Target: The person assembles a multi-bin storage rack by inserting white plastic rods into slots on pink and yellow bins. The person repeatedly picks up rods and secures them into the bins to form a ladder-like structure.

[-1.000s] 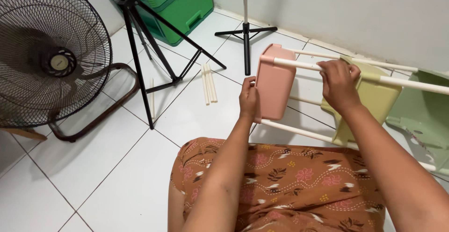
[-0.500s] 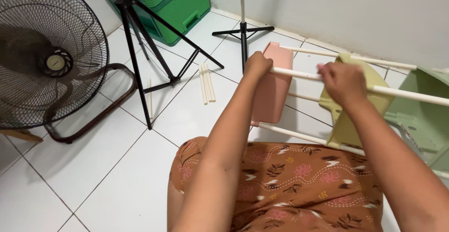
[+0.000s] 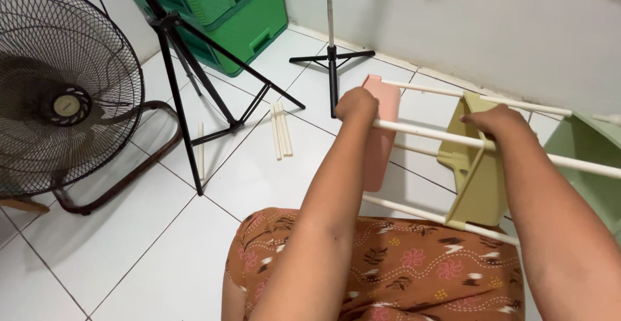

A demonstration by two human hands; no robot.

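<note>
Rod (image 3: 427,133) crosswise, sloping down rightward, left hand (image 3: 356,104) and right hand (image 3: 498,122) both clenched around it

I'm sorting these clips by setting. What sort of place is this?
Probably a room in a home: a white tiled floor, green plastic drawers against the wall, a black floor fan, and both hands gripping a pastel plastic rack.

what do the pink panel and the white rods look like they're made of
Pink panel: probably moulded plastic, matte, with even colour and rounded corners. White rods: smooth, uniform tubes, likely plastic or coated metal; the look cannot settle which. Left hand and right hand grip one rod.
</note>
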